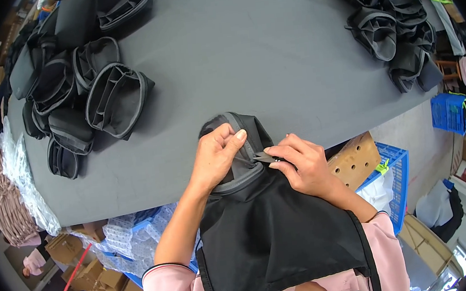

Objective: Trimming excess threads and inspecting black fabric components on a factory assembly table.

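Observation:
At the table's near edge, a black zippered pouch (254,129) stands with its mouth toward me. My left hand (218,153) is closed on the pouch's zipper edge, thumb and fingers pinched together. In my right hand (302,164) is a small pair of thread snips (263,157), blades pointing left at the pouch's rim. The blade tips lie close to the zipper seam; whether a thread is between them is too small to tell. Part of the pouch's inside is hidden behind my left hand.
Several black pouches (119,100) are heaped at the table's left, and more pouches (376,33) at the right. Grey cloth covers the table (224,51). Below its right edge stand a blue crate (400,180) and a cardboard piece with holes (353,162). Clear plastic wrap (135,236) lies below left.

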A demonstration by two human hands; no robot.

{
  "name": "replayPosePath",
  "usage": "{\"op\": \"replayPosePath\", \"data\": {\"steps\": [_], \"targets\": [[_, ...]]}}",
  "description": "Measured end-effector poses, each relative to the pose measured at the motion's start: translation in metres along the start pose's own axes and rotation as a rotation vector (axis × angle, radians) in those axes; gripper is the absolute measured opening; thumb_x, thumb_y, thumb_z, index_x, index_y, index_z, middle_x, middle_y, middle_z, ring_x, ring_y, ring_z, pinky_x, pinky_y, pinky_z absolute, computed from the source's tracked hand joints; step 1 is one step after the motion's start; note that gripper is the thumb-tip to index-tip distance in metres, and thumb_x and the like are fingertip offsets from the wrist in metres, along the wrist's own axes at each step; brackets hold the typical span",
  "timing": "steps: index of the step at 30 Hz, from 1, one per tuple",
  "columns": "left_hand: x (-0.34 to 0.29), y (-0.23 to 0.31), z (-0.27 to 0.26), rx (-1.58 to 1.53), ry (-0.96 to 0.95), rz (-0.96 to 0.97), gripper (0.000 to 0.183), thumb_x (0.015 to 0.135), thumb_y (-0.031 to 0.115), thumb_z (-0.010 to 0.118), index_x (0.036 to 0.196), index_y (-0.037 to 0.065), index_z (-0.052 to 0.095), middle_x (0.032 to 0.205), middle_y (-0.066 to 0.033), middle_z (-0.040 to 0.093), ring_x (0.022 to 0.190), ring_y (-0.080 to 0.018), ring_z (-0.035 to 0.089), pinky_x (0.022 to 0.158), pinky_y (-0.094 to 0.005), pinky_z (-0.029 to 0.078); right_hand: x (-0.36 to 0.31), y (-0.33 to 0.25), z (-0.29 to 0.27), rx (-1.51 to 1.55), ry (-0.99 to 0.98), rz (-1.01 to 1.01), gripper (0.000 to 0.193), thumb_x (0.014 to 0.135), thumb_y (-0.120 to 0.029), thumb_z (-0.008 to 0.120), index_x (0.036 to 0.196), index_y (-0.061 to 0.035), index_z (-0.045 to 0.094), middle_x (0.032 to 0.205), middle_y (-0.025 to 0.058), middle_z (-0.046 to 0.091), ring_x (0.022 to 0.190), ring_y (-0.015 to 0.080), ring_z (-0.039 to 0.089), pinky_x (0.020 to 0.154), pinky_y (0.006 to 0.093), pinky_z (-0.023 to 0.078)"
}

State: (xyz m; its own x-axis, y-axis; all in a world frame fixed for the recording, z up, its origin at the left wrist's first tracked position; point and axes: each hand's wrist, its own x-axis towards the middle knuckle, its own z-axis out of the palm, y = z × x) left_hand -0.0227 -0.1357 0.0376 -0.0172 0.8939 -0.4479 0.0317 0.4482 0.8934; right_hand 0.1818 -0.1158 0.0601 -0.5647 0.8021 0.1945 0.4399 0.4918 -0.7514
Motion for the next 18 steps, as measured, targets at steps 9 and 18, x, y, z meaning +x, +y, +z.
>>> {"op": "replayPosePath", "data": {"steps": [9, 18], "targets": [[0.004, -0.005, -0.001, -0.219, -0.032, -0.04, 0.029, 0.091, 0.024, 0.057, 0.07, 0.007, 0.047, 0.064, 0.0082, 0.039, 0.06, -0.0021, 0.031, 0.051, -0.0224, 0.028, 0.003, -0.001, 0.006, 0.148, 0.128, -0.01, 0.023, 0.068, -0.004, 0.07, 0.09, -0.0064, 0.066, 0.073, 0.0045, 0.057, 0.06, 0.0222, 0.055, 0.052, 0.0308, 0.044], [0.001, 0.004, -0.005, -0.308, -0.118, 0.004, 0.032, 0.092, 0.024, 0.055, 0.067, 0.008, 0.043, 0.063, 0.0094, 0.036, 0.059, -0.0027, 0.03, 0.05, -0.0224, 0.028, 0.014, -0.024, -0.003, 0.119, 0.109, -0.058, 0.02, 0.068, -0.001, 0.07, 0.087, -0.0066, 0.066, 0.073, 0.0075, 0.06, 0.064, 0.0256, 0.058, 0.075, 0.0355, 0.048]]}}
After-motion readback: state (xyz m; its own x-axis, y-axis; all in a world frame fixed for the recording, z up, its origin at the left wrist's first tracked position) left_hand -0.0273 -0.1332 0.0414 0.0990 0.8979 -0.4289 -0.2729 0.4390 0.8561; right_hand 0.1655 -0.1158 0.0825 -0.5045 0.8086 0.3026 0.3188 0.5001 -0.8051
